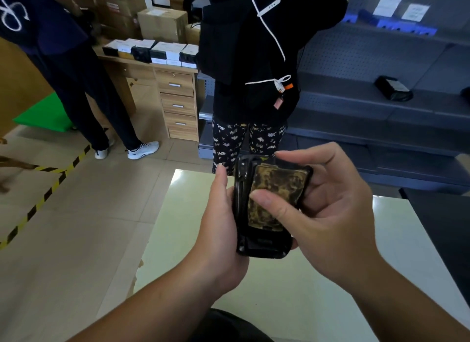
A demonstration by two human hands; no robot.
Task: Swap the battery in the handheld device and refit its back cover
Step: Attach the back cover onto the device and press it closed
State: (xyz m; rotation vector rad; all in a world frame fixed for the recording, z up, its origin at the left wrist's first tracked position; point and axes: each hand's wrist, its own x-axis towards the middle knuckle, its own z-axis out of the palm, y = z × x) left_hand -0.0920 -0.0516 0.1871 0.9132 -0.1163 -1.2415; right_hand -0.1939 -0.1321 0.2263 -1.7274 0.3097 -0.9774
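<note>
Both hands (221,214) (328,214) grip the device (264,245) — table (292,296) beneath.

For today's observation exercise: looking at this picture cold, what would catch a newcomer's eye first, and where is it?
First, the black handheld device at centre, held above a pale table: the left hand grips its side while the right hand presses a thumb on the worn yellowish battery in its open back. Next, the person in black with a white cable standing just behind.
</note>
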